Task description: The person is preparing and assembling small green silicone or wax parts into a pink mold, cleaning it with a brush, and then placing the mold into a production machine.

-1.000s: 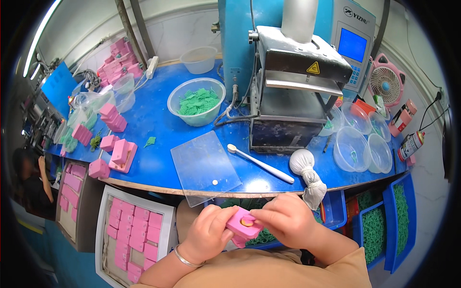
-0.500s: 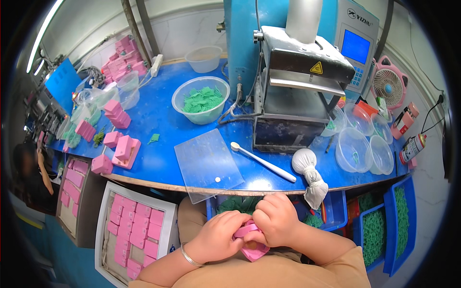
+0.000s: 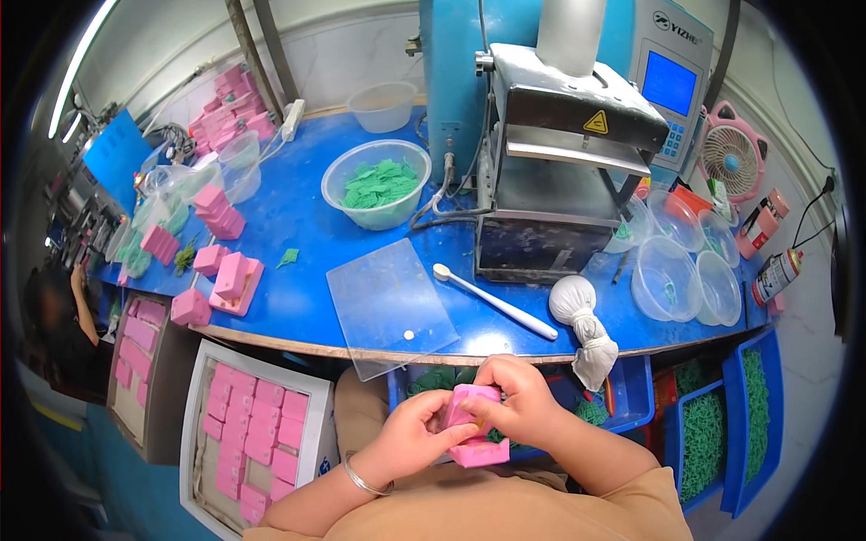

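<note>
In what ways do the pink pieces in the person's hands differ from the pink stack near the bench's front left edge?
The pink pieces are held by the left hand and right hand; the pink stack rests untouched on the blue bench.
Fingers partly cover the pink pieces, while no hand covers the pink stack.
Both are pink and blocky.

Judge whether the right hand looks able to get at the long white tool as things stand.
Probably yes: the long white tool lies uncovered on the blue table, beyond the right hand, with nothing apparent blocking. That hand grips a pink block, so likely needs freeing first.
</note>
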`<state>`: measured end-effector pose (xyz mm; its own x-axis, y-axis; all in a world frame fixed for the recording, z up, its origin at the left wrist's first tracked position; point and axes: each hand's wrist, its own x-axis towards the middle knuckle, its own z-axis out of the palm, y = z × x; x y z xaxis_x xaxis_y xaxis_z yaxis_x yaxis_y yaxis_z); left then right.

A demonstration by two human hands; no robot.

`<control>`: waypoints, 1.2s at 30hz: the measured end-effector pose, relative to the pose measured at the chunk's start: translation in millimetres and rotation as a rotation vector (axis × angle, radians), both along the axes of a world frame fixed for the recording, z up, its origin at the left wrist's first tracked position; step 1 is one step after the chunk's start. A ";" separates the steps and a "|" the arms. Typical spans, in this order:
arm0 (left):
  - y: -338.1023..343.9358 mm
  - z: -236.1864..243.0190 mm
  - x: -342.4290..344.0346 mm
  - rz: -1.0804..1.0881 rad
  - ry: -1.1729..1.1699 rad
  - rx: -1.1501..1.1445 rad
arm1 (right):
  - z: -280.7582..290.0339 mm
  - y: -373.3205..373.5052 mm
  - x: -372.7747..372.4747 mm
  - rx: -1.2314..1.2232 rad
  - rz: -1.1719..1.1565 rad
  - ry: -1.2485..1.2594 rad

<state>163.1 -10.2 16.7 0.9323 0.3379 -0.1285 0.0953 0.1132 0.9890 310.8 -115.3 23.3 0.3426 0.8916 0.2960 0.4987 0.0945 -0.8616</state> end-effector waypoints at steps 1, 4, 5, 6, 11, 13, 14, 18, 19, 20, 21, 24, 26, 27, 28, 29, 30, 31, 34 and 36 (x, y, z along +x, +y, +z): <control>-1.3 1.2 1.3 0.064 -0.047 0.075 | -0.7 -0.6 -0.5 -0.001 -0.005 0.000; 9.8 0.9 -0.8 -0.033 -0.128 0.381 | -1.2 -2.6 -3.1 0.008 -0.014 0.000; 8.0 0.8 -1.3 -0.033 -0.127 0.381 | -0.6 -4.0 -4.6 0.032 0.011 0.004; 5.2 0.5 -1.8 0.020 -0.131 0.287 | -0.5 -3.8 -5.2 0.055 0.038 0.007; 1.7 -4.8 -0.4 0.171 -0.094 -0.105 | -1.0 -2.7 -6.6 0.151 0.083 -0.022; -1.6 -5.4 2.5 0.234 -0.240 -0.210 | 3.2 -3.9 -9.5 0.151 0.037 -0.073; 1.4 -5.9 0.7 0.236 -0.239 -0.210 | 2.0 -4.0 -9.6 0.151 0.039 -0.072; 6.3 -4.9 -4.0 0.203 -0.286 0.210 | -15.5 -6.0 -14.9 0.081 0.120 0.345; 4.8 -4.1 -3.9 0.224 -0.289 0.211 | -17.4 -5.2 -17.2 0.030 0.195 0.733; 3.5 -5.9 -2.8 0.222 -0.291 0.210 | -13.7 -6.4 -18.3 -0.065 0.304 0.906; 2.3 -8.8 -2.5 0.273 -0.253 0.154 | -17.5 -4.8 -23.8 -0.083 0.305 0.989; 4.9 -1.4 -0.8 0.279 -0.180 0.034 | -9.8 -5.5 -21.6 -0.262 0.209 0.718; 12.7 -6.0 -4.4 0.155 -0.114 0.080 | -8.2 -8.0 -23.4 -0.272 0.184 0.502; 15.1 -5.2 -5.3 0.157 -0.112 0.079 | -6.4 -9.2 -22.3 -0.274 0.186 0.504; 18.0 -3.4 -4.6 0.095 -0.107 -0.028 | -3.5 -10.5 -19.3 -0.250 0.194 0.228; 19.3 -2.7 -4.0 0.033 -0.102 -0.134 | -1.5 -11.2 -16.8 -0.223 0.199 -0.048; 18.8 -2.8 -4.8 0.034 -0.100 -0.135 | -0.3 -11.9 -16.0 -0.224 0.200 -0.046; 18.2 -3.1 -5.4 0.042 -0.089 -0.258 | 0.7 -12.5 -15.4 -0.211 0.204 -0.055; 17.3 -3.8 -7.7 0.055 -0.095 -0.417 | 3.3 -13.7 -16.7 -0.215 0.202 0.016; 15.8 -3.0 -8.3 0.059 -0.114 -0.452 | 2.9 -14.4 -17.0 -0.231 0.193 0.093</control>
<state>154.8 5.6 13.7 0.9300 0.3244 -0.1728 -0.0306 0.5368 0.8432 293.8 -129.7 26.2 0.1763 0.9829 0.0534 0.4081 -0.0236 -0.9126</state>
